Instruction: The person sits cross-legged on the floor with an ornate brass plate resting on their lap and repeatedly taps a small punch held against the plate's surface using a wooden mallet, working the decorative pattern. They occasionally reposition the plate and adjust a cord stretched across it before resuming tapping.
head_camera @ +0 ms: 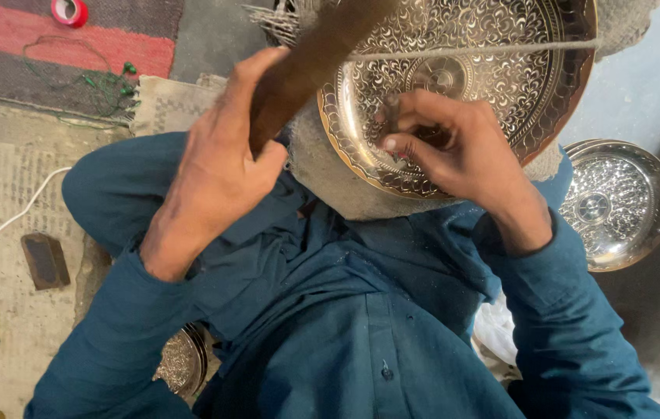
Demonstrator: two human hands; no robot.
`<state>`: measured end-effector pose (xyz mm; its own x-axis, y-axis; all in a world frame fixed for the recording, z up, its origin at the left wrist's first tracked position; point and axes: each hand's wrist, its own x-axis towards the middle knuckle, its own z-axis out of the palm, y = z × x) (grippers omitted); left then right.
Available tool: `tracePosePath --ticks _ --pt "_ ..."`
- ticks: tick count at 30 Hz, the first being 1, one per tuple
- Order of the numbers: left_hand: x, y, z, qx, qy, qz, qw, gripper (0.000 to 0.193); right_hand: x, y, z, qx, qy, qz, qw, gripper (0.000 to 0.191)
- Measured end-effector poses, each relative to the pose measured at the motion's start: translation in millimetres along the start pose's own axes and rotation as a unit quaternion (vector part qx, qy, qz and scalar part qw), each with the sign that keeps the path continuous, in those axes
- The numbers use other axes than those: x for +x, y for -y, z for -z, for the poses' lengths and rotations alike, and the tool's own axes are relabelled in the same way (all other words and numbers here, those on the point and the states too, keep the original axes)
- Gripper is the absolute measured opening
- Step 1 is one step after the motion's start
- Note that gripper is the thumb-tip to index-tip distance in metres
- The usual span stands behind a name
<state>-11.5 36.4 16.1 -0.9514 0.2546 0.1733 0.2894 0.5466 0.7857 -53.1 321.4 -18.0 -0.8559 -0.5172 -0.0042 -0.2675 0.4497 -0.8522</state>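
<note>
Left hand: the left hand point(217, 167) is closed around a brown wooden mallet handle point(310, 62), which slants up and to the right, blurred.
Right hand: the right hand point(454, 147) pinches a small metal chisel point(394, 116) between thumb and fingers, its tip hidden against the engraved surface.
Engraved plate: the round, ornately engraved metal plate point(501, 85) sits tilted on a grey cloth pad point(330, 171) at the person's lap, under both hands.
Cord: a taut string point(485, 50) crosses the plate's upper part.
Nearby: a second engraved silver plate point(617, 203) lies well apart at the right; a small dark block point(44, 261) rests on the woven mat point(4, 194) at the left.
</note>
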Motion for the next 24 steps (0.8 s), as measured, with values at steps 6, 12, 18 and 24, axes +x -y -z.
tracePosePath --ticks 6,12,18,24 --pt "0.6 2.5 0.7 0.129 -0.010 -0.062 0.990 0.069 1.5 3.1 0.2 -0.015 -0.014 0.006 1.000 0.028" --pt "-1.4 9.0 -1.9 0.131 -0.028 -0.034 0.990 0.073 1.2 3.3 1.0 -0.020 -0.012 0.009 1.000 0.025" --pt "-2.4 13.5 -3.3 0.246 0.001 -0.018 0.969 0.078 2.4 2.1 1.7 -0.015 -0.013 0.000 1.000 0.030" --pt "-2.9 11.3 -1.8 0.317 0.006 -0.028 0.948 0.080 2.4 2.3 3.2 -0.021 -0.008 0.003 1.000 0.029"
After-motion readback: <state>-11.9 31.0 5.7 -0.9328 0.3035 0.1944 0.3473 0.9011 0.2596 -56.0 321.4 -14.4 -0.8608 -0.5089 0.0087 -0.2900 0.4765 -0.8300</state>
